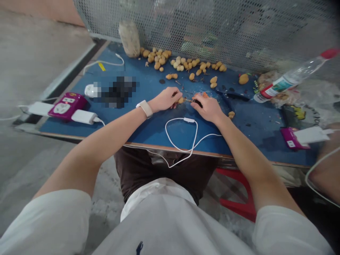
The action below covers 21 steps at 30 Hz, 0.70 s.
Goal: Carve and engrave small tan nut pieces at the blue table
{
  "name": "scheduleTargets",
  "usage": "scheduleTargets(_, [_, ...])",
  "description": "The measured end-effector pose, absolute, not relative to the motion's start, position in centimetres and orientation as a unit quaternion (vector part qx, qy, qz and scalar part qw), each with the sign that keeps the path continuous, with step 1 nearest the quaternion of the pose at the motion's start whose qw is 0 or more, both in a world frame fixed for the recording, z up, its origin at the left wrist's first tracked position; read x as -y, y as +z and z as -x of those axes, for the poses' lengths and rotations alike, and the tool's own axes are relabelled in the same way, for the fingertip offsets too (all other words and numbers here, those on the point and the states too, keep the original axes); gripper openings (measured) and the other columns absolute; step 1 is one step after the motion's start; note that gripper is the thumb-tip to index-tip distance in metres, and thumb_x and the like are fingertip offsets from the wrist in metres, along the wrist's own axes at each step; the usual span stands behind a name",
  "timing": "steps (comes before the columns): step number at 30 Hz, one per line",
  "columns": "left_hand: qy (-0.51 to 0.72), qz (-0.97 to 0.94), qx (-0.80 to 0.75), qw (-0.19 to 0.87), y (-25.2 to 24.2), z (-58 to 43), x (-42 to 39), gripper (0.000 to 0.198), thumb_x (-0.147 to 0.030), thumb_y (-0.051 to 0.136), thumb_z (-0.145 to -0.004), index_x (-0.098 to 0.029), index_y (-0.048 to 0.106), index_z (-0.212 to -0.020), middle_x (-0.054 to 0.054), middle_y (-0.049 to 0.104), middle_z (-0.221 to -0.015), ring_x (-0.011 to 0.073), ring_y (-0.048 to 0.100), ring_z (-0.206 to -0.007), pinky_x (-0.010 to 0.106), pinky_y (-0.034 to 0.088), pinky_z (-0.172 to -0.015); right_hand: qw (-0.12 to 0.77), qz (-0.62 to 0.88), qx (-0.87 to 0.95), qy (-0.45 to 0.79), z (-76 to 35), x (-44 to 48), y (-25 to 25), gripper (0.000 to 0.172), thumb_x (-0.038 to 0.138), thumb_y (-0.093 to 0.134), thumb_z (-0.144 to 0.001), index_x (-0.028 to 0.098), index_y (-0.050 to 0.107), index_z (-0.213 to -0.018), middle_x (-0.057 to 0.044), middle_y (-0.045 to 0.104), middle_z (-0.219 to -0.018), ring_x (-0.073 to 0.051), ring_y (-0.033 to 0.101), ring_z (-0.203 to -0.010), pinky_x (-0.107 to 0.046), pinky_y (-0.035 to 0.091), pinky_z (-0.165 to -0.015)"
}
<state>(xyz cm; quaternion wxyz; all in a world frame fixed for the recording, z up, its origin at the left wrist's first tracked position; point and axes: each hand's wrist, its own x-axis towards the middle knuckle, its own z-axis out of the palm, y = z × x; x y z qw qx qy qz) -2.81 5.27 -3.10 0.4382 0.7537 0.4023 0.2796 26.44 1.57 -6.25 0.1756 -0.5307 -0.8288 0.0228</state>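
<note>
Over the middle of the blue tabletop [148,125], my left hand [167,98] is closed around a small tan gourd [181,100]. My right hand [208,107] grips a thin tool with a black handle [197,102], its narrow end pointing left at the gourd. Whether the tip touches the gourd is too small to tell. Pale crumbs and thin stem-like bits lie just beyond both hands. Something orange [204,95] shows behind my right fingers. A pair of small gourds [213,82] rests beyond my right hand.
Several more gourds [156,58] line the back beside a cloudy jar [129,39] and mesh panel [225,32]. A plastic bottle [289,83] leans at right near plastic bags. Purple power strips [67,106] sit at both sides. A white cable [189,120] loops over the front edge.
</note>
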Motion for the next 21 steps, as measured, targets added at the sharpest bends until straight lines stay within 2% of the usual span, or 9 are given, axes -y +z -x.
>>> scheduleTargets(4, [0.265,-0.754,-0.407,0.443,-3.0,3.0,-5.4,0.044,-0.014,0.060,-0.133,-0.023,0.063,-0.090,-0.002,0.071,-0.068,0.0096,0.061,-0.057,0.024,0.047,-0.061,0.168,0.527,0.832,0.044,-25.9,-1.7,-6.2,0.099,0.098,0.027,-0.125,0.022,0.087,-0.144,-0.023,0.095,-0.134,-0.047,0.086,-0.122,-0.051,0.058,-0.098])
scheduleTargets(7, [0.266,-0.750,-0.406,0.450,-3.1,3.2,-5.7,0.045,-0.014,0.059,-0.133,-0.022,0.063,-0.089,-0.002,0.072,-0.070,0.0091,0.065,-0.058,0.021,0.049,-0.061,0.156,0.526,0.834,0.050,-25.6,-1.9,-6.1,0.092,0.093,0.030,-0.127,0.022,0.086,-0.144,-0.022,0.095,-0.131,-0.047,0.084,-0.123,-0.050,0.056,-0.098])
scheduleTargets(16, [0.259,-0.731,-0.420,0.470,-2.2,3.2,-5.6,0.048,-0.009,0.058,-0.133,-0.020,0.066,-0.087,-0.003,0.072,-0.068,0.0070,0.061,-0.056,0.020,0.049,-0.060,0.130,0.523,0.841,0.048,-24.8,-2.3,-5.3,0.077,0.080,0.031,-0.131,0.023,0.082,-0.138,-0.024,0.092,-0.129,-0.047,0.082,-0.120,-0.050,0.055,-0.103])
scheduleTargets(21, [0.274,-0.716,-0.430,0.476,-2.2,3.1,-5.7,0.050,-0.009,0.060,-0.132,-0.020,0.065,-0.084,-0.002,0.072,-0.068,0.0078,0.063,-0.055,0.021,0.050,-0.059,0.129,0.518,0.844,0.050,-24.4,-2.5,-5.1,0.062,0.071,0.041,-0.131,0.024,0.081,-0.134,-0.024,0.092,-0.130,-0.048,0.082,-0.124,-0.055,0.055,-0.115])
